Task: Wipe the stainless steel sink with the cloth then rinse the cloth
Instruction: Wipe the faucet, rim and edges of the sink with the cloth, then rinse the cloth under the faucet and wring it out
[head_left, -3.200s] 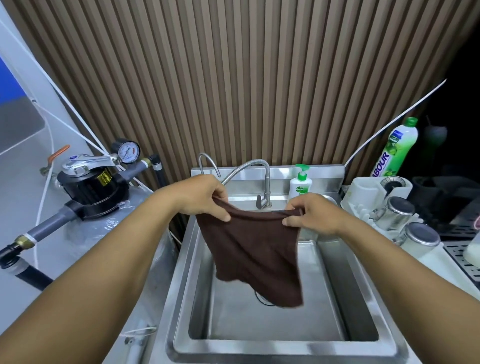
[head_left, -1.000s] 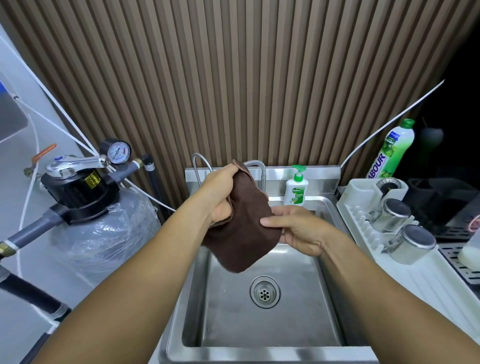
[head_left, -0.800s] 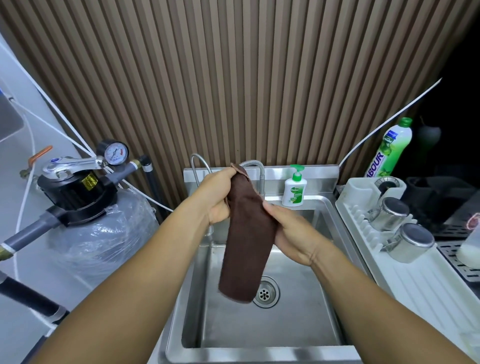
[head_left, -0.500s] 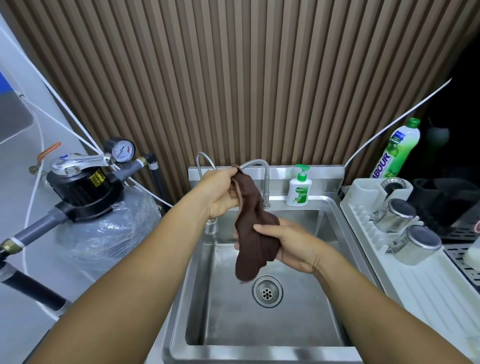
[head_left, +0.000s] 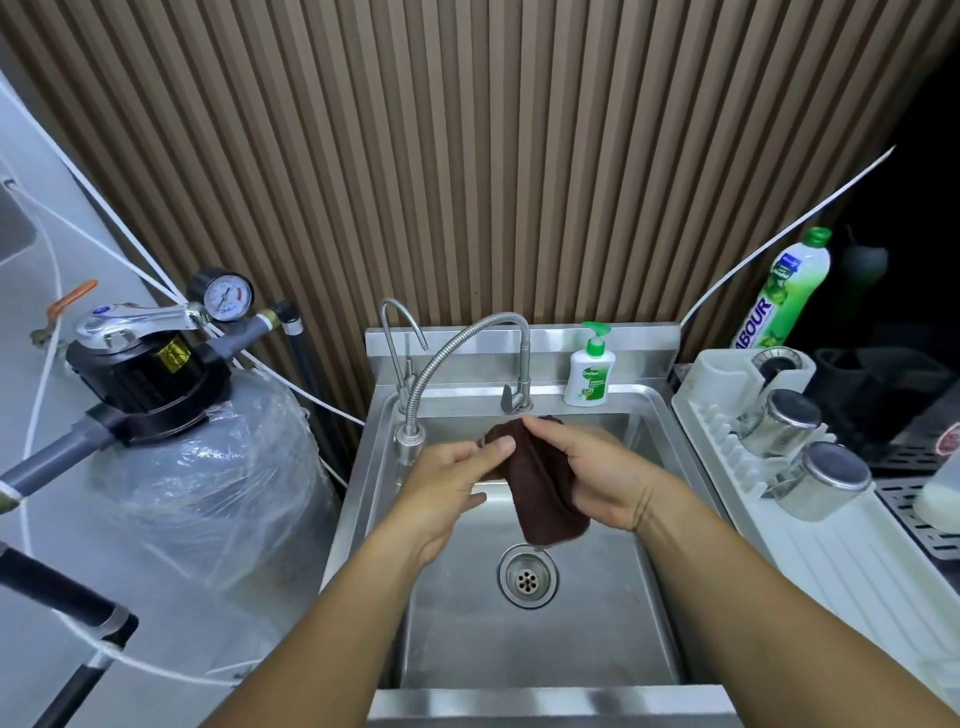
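Note:
A dark brown cloth (head_left: 540, 488), folded into a narrow bundle, hangs over the stainless steel sink (head_left: 457, 639) above the drain (head_left: 527, 575). My left hand (head_left: 452, 486) pinches its upper left end with thumb and fingers. My right hand (head_left: 597, 473) wraps around the cloth from the right. The flexible faucet (head_left: 467, 343) arches over the back of the basin with its spout at the left; no water is visibly running.
A soap pump bottle (head_left: 589, 371) stands on the back ledge. A white drying rack (head_left: 779, 467) with steel cups is at the right, with a green detergent bottle (head_left: 784, 291) behind. A wrapped filter tank (head_left: 208, 467) with valve and gauge stands left.
The cloth went from spread open to folded into a narrow bundle. Both hands lowered it from faucet height down over the basin and drew closer together around it.

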